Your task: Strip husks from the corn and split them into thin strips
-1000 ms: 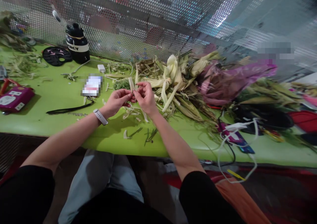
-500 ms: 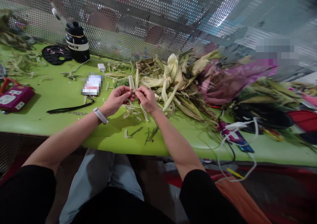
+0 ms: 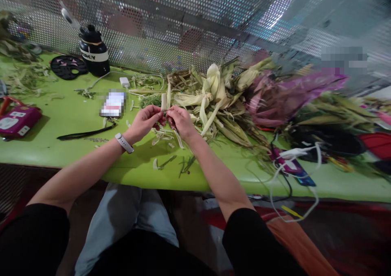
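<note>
My left hand (image 3: 148, 120) and my right hand (image 3: 181, 122) meet over the green table (image 3: 76, 152), fingertips pinched together. Between them stands a pale strip of corn husk (image 3: 164, 101), its lower end gripped by both hands. What else the fingers may hold is too small to make out. Just beyond and to the right lies a heap of corn husks (image 3: 210, 101), some pale, some brown and dry. Small husk scraps (image 3: 163, 135) lie below my hands, and a few thin green stems (image 3: 186, 166) are near the front edge.
At the left are a phone (image 3: 113, 104) with a black strap, a white charger plug (image 3: 124, 82), a black bottle (image 3: 94, 52) and a purple box-shaped device (image 3: 20, 120). A pink plastic bag (image 3: 269, 99) and a white cable (image 3: 273, 186) lie right. Perforated metal (image 3: 146, 31) rises behind.
The hands stay nearly in place, still pinching the husk strip, which now stands more upright. My view has shifted very slightly.
</note>
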The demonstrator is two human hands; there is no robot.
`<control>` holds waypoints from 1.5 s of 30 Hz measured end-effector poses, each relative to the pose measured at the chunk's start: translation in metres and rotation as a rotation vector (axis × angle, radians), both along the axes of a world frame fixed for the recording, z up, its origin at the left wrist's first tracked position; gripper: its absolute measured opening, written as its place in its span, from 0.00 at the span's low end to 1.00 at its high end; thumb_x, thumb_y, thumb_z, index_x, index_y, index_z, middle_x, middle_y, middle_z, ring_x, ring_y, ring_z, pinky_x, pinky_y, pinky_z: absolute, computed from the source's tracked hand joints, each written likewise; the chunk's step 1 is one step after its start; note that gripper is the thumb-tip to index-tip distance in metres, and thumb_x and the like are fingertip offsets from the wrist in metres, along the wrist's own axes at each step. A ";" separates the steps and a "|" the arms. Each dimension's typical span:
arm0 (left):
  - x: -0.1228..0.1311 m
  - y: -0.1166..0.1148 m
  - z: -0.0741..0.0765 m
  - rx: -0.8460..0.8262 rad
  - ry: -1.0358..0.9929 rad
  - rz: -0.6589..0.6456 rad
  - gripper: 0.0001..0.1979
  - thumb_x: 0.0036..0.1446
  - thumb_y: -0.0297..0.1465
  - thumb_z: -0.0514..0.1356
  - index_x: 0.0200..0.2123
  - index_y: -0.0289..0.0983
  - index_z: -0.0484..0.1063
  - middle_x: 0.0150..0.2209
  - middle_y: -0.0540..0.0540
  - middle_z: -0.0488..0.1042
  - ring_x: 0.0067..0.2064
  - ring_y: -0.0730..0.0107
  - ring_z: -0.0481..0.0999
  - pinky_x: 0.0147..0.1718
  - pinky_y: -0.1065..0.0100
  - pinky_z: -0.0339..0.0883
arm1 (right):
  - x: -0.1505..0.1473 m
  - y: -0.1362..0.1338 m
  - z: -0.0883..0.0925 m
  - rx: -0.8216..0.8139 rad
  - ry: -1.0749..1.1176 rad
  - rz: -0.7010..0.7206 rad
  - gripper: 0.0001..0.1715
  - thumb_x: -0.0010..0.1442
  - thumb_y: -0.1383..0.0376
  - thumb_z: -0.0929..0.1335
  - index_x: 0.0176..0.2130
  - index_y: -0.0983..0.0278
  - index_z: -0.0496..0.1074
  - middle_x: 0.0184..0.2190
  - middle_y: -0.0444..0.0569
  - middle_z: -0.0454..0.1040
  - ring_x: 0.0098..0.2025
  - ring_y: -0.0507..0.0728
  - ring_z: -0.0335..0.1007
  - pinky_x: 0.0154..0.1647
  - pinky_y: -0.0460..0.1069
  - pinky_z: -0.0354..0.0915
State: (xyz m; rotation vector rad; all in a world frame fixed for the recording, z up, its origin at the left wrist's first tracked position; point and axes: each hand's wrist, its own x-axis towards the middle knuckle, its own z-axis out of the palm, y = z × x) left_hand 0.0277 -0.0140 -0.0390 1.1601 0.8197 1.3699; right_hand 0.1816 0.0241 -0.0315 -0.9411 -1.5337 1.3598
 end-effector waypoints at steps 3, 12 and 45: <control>0.000 0.001 -0.003 0.050 0.047 0.010 0.05 0.61 0.28 0.64 0.35 0.34 0.70 0.27 0.50 0.76 0.26 0.78 0.76 0.22 0.77 0.67 | -0.003 -0.002 0.002 -0.090 0.068 -0.011 0.15 0.56 0.60 0.69 0.24 0.62 0.62 0.13 0.35 0.59 0.13 0.44 0.48 0.15 0.43 0.45; -0.001 0.003 -0.010 0.220 0.210 0.070 0.13 0.57 0.37 0.68 0.36 0.34 0.72 0.29 0.47 0.78 0.29 0.73 0.79 0.23 0.76 0.71 | 0.000 -0.006 0.013 -0.250 0.137 0.079 0.17 0.58 0.63 0.67 0.21 0.61 0.58 0.14 0.36 0.57 0.13 0.44 0.43 0.15 0.44 0.43; -0.006 0.005 0.002 -0.133 -0.141 0.048 0.09 0.48 0.28 0.73 0.34 0.36 0.79 0.31 0.49 0.79 0.29 0.77 0.78 0.20 0.79 0.65 | 0.011 0.005 0.001 0.338 -0.196 0.117 0.12 0.65 0.55 0.63 0.35 0.60 0.63 0.25 0.41 0.63 0.28 0.51 0.58 0.28 0.46 0.54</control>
